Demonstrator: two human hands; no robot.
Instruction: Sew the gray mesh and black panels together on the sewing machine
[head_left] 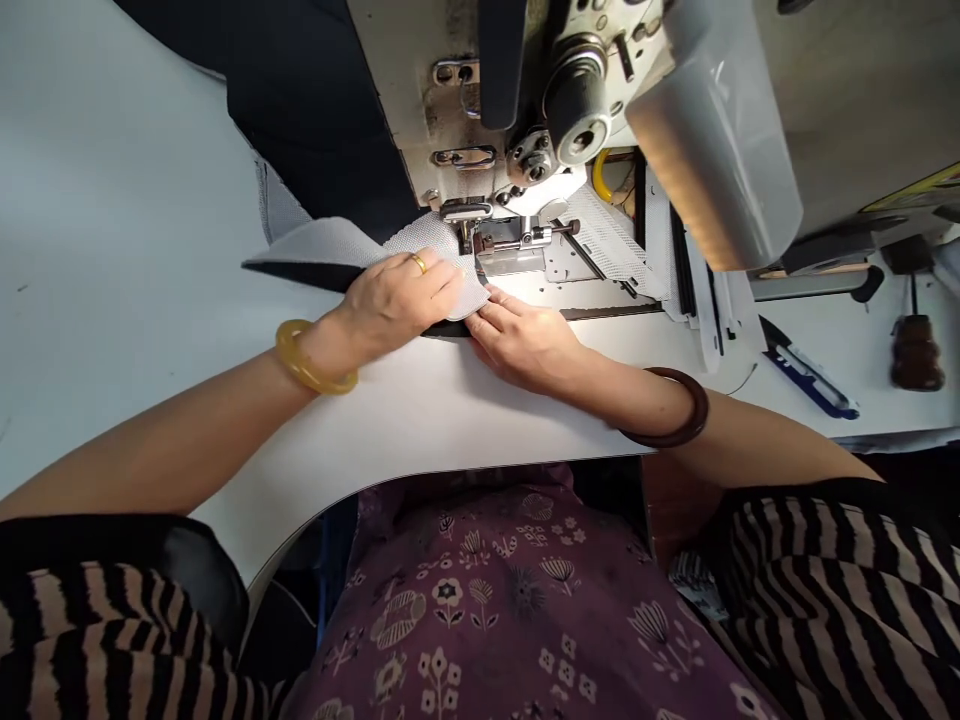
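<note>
A piece of fabric, pale mesh on one face and black on the other (322, 245), lies beneath the needle area of a sewing machine (465, 130). Curled on top of it, my left hand (401, 300) grips the mesh just left of the presser foot (466, 235). My right hand (525, 340) has its fingers together at the fabric's front right edge, pinching it; the thumb is partly hidden. The fabric's left end is folded up off the table. The needle tip is too small to make out.
Dark cloth (315, 110) spreads behind on the white table (90, 250). Mesh and black strips (682, 260) lie right of the machine. Farther right are blue-handled thread snips (814, 380) and a brown-handled tool (916, 350). A translucent guard (720, 130) hangs above.
</note>
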